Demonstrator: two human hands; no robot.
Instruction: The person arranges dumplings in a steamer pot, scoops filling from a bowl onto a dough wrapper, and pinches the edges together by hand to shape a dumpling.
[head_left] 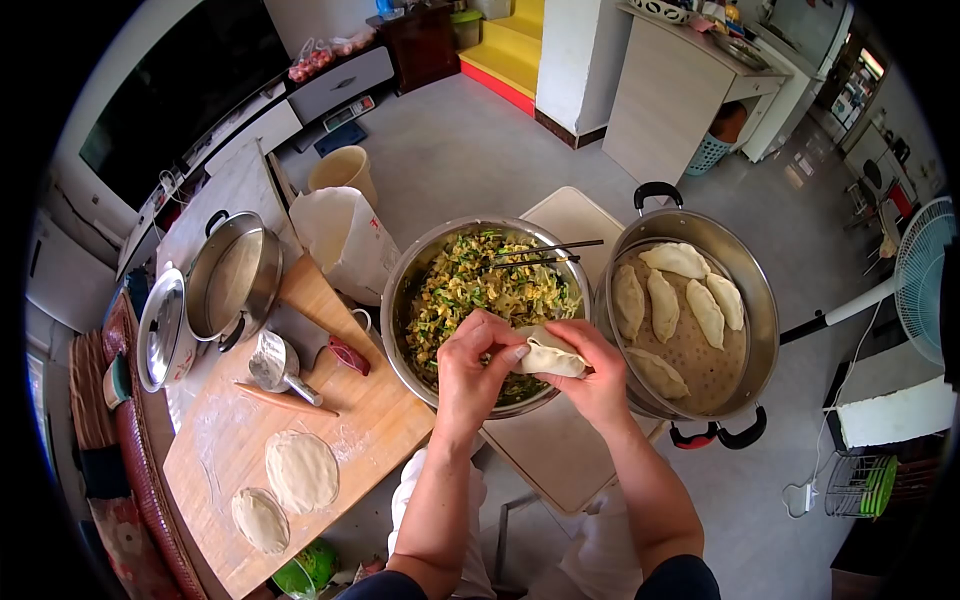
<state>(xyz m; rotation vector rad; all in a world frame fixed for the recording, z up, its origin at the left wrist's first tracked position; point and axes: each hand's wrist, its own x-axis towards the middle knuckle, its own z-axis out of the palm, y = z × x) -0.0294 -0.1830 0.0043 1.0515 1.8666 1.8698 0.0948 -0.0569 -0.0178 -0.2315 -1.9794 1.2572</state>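
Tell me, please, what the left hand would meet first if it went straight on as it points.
The left hand would first press into the dumpling at its fingertips, then probably meet the right hand at the far end, though depth is unclear.

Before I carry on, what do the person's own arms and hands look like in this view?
Both the left hand and the right hand are bare, with no gloves. The forearms are bare too; dark navy sleeves show only at the bottom edge. I see no watch or bracelet.
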